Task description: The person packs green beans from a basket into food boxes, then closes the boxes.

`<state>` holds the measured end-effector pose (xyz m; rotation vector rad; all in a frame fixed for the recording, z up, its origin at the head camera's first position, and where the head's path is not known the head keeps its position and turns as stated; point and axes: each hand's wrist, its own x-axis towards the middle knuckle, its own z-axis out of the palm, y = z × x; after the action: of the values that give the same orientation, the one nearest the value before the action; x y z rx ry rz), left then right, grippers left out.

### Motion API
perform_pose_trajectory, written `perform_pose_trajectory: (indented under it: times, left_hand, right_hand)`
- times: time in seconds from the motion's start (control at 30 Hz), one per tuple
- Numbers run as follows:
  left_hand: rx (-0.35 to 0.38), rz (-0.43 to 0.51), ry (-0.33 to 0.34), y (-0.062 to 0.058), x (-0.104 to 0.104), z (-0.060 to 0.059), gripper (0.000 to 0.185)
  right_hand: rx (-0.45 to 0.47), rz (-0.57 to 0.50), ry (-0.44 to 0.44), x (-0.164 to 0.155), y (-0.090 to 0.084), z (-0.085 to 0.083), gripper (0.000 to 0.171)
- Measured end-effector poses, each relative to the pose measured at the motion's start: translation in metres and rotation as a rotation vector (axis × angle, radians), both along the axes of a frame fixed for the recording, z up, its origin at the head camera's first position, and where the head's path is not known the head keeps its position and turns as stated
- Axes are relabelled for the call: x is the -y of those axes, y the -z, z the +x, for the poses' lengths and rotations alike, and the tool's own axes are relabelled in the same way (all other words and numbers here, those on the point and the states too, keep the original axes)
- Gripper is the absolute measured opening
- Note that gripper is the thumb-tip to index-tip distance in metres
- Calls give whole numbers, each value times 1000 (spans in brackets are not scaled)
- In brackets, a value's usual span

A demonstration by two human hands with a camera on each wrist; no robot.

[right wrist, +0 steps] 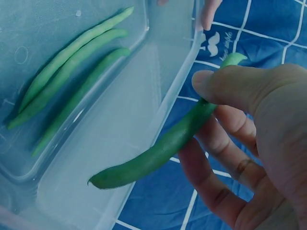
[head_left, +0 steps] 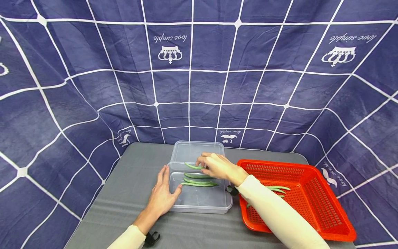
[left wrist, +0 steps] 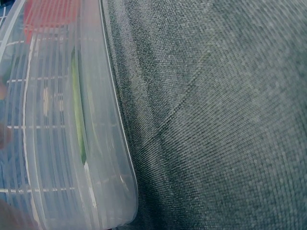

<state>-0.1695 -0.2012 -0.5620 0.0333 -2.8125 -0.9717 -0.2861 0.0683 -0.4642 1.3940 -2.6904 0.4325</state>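
Clear plastic container (head_left: 199, 200) sits on a grey table (head_left: 124, 193), with three green beans (head_left: 199, 181) lying inside. From the head view, the left hand (head_left: 161, 195) rests flat against the container's left wall, fingers straight. The right hand (head_left: 217, 166) pinches a green bean (head_left: 193, 166) over the far rim. A red basket (head_left: 311, 193) sits just right.

Left wrist view: the container wall (left wrist: 96, 143) on grey cloth.

Right wrist view: thumb and fingers (right wrist: 230, 86) pinch the bean (right wrist: 158, 148) above the container.

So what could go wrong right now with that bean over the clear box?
The right hand pinches the green bean near one end, right over the clear container's rim, so it might catch or drop outside. The left hand only rests flat against the box, which may slide on the grey table.
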Motion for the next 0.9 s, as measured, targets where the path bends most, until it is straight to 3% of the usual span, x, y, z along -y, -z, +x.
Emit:
perform_pose_trajectory:
  times: [0.63,0.9]
  left_hand:
    - [-18,-3,1,0,-1,1,102]
    - [-10,-2,1,1,0,0,103]
  right_hand:
    - [1,63,40,14,15,-9,23]
    - [-8,121,101,15,20,-12,33]
